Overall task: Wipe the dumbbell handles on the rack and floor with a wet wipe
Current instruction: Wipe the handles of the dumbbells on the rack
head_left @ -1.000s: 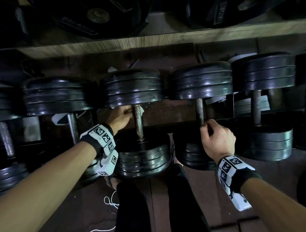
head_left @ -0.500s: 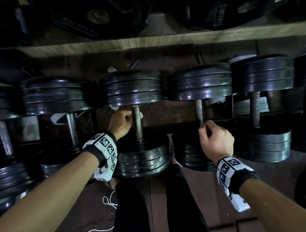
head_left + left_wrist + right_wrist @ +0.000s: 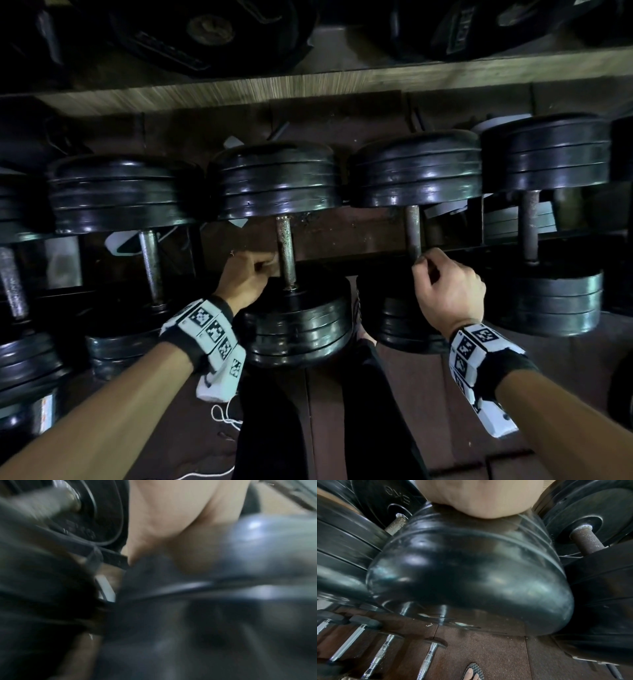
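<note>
Step in hand: wiping rack dumbbell handle. Left hand, fingers curled, presses pale wet wipe against handle's lower part. Right hand curls round neighbouring handle, likely steadying. Next: slide wipe along bar, then shift over.

Right wrist view alone shows chrome dumbbells on floor; left wrist view blurred.

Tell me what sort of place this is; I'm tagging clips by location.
Most likely a gym's free-weight area: black plate dumbbells lined on a rack, weight plates on the shelf above, chrome bars on the floor.
</note>
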